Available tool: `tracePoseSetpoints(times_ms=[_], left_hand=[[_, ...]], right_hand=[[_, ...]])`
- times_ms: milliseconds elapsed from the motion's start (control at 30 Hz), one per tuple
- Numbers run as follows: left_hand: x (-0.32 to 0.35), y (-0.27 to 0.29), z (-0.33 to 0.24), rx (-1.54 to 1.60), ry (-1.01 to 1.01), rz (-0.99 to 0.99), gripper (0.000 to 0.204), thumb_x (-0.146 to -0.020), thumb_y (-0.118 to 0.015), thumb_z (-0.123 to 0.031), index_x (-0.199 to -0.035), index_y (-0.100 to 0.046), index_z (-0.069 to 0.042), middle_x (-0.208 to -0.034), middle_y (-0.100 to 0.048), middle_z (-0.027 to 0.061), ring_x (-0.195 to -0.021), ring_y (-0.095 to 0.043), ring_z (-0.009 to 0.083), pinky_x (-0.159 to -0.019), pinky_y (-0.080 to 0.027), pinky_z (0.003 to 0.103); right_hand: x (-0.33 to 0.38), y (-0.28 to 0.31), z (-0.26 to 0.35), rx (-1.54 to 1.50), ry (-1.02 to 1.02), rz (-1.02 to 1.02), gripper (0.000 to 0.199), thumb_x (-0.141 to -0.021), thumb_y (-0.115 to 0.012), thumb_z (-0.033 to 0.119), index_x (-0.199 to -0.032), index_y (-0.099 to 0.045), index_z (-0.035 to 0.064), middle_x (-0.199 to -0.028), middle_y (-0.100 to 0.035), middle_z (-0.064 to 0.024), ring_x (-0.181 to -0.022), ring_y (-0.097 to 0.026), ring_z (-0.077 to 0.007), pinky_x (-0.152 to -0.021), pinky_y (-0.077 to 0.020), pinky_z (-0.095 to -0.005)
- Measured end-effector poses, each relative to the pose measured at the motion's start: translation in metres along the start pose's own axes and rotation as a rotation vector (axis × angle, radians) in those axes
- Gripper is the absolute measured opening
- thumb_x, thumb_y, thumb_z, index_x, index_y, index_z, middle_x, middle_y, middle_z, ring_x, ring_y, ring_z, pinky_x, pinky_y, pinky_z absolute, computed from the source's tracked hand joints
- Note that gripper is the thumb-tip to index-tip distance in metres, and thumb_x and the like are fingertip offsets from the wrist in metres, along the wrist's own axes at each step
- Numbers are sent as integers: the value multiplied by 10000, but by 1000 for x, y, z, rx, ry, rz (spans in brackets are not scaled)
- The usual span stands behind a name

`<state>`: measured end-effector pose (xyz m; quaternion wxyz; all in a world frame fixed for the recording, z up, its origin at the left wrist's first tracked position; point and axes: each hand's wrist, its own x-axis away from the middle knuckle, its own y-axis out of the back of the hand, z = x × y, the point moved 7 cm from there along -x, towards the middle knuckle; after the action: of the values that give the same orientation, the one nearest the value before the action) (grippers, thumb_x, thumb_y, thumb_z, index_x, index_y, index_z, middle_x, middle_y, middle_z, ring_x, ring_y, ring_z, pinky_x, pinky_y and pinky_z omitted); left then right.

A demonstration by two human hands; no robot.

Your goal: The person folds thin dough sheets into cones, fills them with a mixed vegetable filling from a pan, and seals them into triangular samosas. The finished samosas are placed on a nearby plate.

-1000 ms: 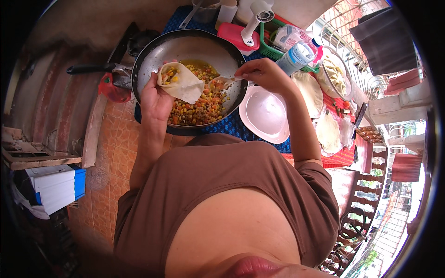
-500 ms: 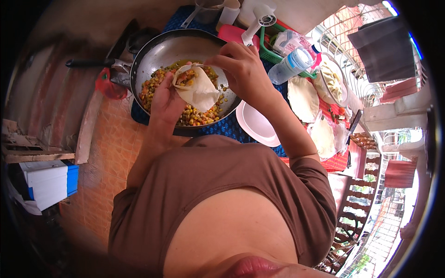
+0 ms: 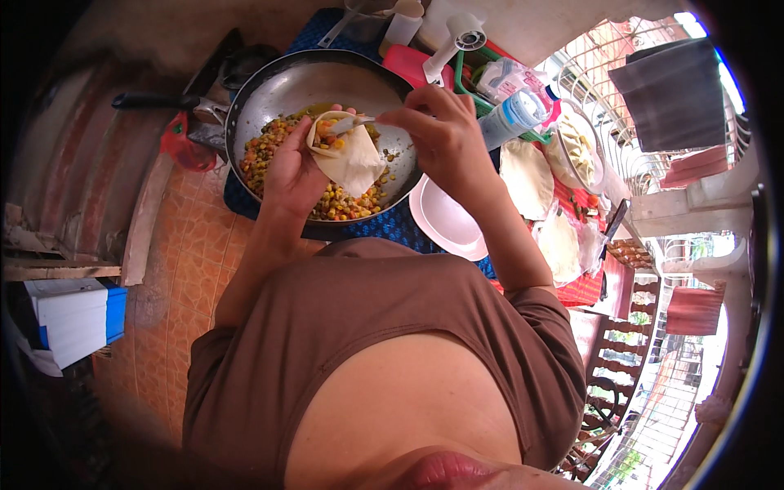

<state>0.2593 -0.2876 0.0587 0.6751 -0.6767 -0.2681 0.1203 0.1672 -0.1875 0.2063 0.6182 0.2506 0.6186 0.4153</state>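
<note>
My left hand (image 3: 292,175) cradles a pale, thin wrapper (image 3: 359,167) folded into a cone-like pouch, with a flap hanging loose. Yellow and orange diced filling (image 3: 325,139) shows in its mouth. Pinched in my right hand (image 3: 445,135) is a metal spoon (image 3: 349,124), its bowl at the pouch's opening against the filling. Both hands are above a wide dark-rimmed pan (image 3: 327,73), which holds a cooked mix of diced vegetables (image 3: 341,204).
A pale pink plate (image 3: 441,224) stands right of the pan. Beyond it are flat round wrappers (image 3: 524,175), a container of folded pieces (image 3: 576,151), a water bottle (image 3: 513,118) and a green basket (image 3: 469,86). The pan's black handle (image 3: 155,101) juts left.
My right hand has come slightly down and right, and the spoon now shows clearly at the pouch's mouth. My left hand still holds the wrapper in nearly the same place.
</note>
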Motion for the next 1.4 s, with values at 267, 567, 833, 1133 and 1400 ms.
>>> tracePoseSetpoints(times_ms=[267, 567, 833, 1133, 1400], left_hand=[[-1, 5, 4, -105, 53, 91, 339, -985, -436, -189, -1227, -472, 45, -1256, -534, 201, -1176, -522, 291, -1066, -370, 441], [2, 5, 1, -56, -11, 25, 330, -984, -437, -175, -1224, -469, 49, -1240, -533, 189, -1193, -507, 287, -1080, -365, 430], [5, -3, 7, -44, 33, 91, 276, -979, -451, -158, -1182, -488, 24, -1223, -548, 182, -1208, -500, 303, -1070, -380, 444], [15, -8, 15, -230, -29, 1, 276, -924, -532, -42, -1177, -429, -71, -1261, -532, 175, -1217, -498, 317, -1045, -411, 441], [18, -6, 14, -328, -108, 28, 339, -905, -544, -6, -1199, -394, -85, -1275, -520, 181, -1207, -508, 305, -1042, -419, 425]], right_hand=[[0, -5, 9, 14, 11, 33, 358, -671, -641, -62, -934, -704, 173, -877, -545, -25, -865, -565, -195, -779, -375, -342], [-6, 20, 2, -18, -5, 64, 255, -735, -649, -28, -912, -704, 147, -830, -546, -34, -825, -567, -211, -768, -394, -338], [-11, 17, -5, -220, 31, 193, 189, -779, -643, -9, -903, -698, 122, -814, -548, -58, -781, -567, -243, -685, -433, -353], [-13, 10, -5, -141, 71, 162, 188, -794, -630, 3, -902, -700, 140, -882, -550, -55, -845, -561, -242, -776, -413, -371], [-5, -2, -7, -166, 54, 133, 202, -789, -633, 0, -901, -704, 153, -903, -548, -54, -877, -563, -236, -821, -411, -366]])
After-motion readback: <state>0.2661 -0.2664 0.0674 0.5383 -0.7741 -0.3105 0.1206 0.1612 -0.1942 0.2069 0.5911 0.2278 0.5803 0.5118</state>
